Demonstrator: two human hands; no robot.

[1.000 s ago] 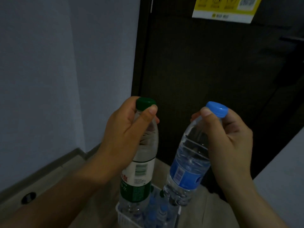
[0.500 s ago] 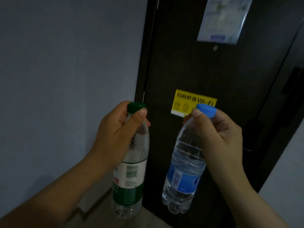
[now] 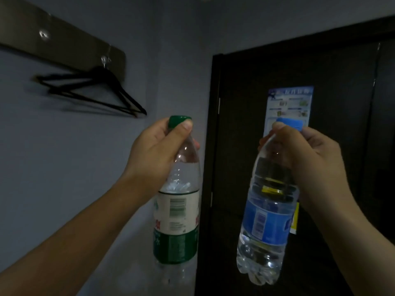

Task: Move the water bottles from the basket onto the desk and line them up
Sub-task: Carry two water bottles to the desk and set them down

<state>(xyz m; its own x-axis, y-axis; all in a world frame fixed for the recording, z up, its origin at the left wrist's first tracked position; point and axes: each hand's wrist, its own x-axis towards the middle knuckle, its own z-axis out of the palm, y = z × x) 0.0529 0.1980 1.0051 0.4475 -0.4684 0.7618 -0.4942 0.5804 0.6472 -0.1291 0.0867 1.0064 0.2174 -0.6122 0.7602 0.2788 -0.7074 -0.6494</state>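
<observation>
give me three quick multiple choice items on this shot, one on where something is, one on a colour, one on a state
1. Where do the black hangers hang?
A. on the door
B. on the wall rack at upper left
C. on the floor

2. What colour is the cap of the bottle in the left hand?
A. green
B. blue
C. white

3. How is the blue-label bottle held?
A. lying on a desk
B. standing in a basket
C. gripped near its neck by the right hand

Answers:
1 B, they hang from the rack's hook.
2 A, the green cap shows above the thumb.
3 C, fingers wrap below its cap.

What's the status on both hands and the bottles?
Left hand grips green-capped clear plastic bottle at neck. Right hand grips blue-capped clear plastic bottle. Both airborne; desk, basket out of view.
</observation>
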